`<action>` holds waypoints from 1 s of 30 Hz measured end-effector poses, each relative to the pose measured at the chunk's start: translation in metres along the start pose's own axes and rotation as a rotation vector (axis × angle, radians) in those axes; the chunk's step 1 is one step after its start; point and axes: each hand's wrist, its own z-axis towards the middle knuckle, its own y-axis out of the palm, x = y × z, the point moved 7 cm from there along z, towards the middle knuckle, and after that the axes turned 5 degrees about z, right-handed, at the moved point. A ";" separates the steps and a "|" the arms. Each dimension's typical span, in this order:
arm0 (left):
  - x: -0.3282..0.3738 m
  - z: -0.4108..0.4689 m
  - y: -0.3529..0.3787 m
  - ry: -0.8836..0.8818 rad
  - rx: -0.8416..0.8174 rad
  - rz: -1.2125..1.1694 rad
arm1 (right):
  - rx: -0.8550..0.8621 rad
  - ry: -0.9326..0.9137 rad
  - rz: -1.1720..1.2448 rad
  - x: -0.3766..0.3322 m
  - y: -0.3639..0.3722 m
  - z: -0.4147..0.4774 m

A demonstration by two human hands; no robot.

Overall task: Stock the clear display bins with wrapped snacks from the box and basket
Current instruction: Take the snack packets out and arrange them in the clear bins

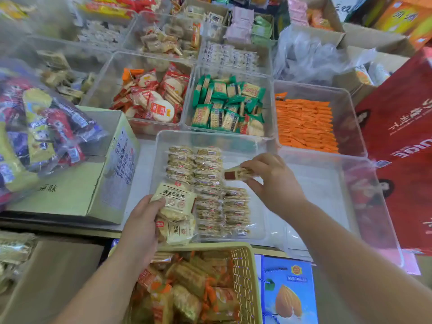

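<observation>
- Wrapped snacks (208, 183) lie in neat rows in the near clear bin (161, 141), filling its left part: two long columns and a shorter third column at the near end.
- Right hand (273, 181) pinches one small snack packet (236, 173) between thumb and fingers, over the bin just beyond the far end of the third column. Cannot tell if the packet touches the rows.
- Left hand (142, 225) grips a stack of cream packets (175, 206) with printed labels at the bin's near-left corner, thumb on the top packet.
- Yellow basket (244, 272) sits nearest the person, just in front of the bin, and holds orange-ended snack packs (187, 284).
- Cardboard box (70, 188) stands on the surface left of the bin, with a clear bag of mixed packets (39, 127) lying on top of it.
- Behind the near bin, three bins stand side by side: red-wrapped round crackers (152, 97), green packets (229, 106), orange packets (304, 122).
- Second clear bin (339, 183) is just right of the near one.
- Red carton (402, 118) stands at far right.
- Blue box (288, 291) with an almond picture sits beside the basket's right side.
</observation>
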 end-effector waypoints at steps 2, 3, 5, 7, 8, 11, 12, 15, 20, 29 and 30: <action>0.000 -0.001 -0.001 0.005 -0.032 -0.010 | -0.144 -0.075 -0.248 0.003 0.019 0.024; 0.001 -0.001 -0.001 0.003 -0.044 -0.017 | -0.217 -0.091 -0.364 0.006 0.029 0.034; 0.002 -0.001 -0.004 -0.013 -0.046 -0.042 | -0.329 -0.120 -0.550 0.011 0.048 0.048; 0.003 -0.001 -0.005 -0.022 -0.046 -0.067 | -0.418 -0.147 -0.655 0.015 0.063 0.057; 0.003 -0.001 -0.004 -0.019 -0.052 -0.069 | -0.463 -0.161 -0.682 0.017 0.071 0.060; 0.005 -0.002 -0.001 -0.005 -0.072 -0.055 | -0.608 -0.159 -0.713 0.024 0.095 0.066; 0.006 -0.003 0.000 -0.003 -0.078 -0.055 | -0.652 -0.121 -0.699 0.027 0.102 0.066; 0.005 -0.003 0.002 0.004 -0.098 -0.051 | -0.775 0.065 -0.629 0.043 0.120 0.064; 0.003 -0.001 0.000 0.006 -0.099 -0.039 | -0.913 0.174 -0.527 0.051 0.137 0.059; 0.005 -0.003 0.002 -0.001 -0.081 -0.020 | -0.772 0.264 -0.478 0.041 0.133 0.044; 0.005 -0.003 0.001 -0.017 -0.071 -0.045 | -0.703 0.253 -0.483 0.036 0.125 0.043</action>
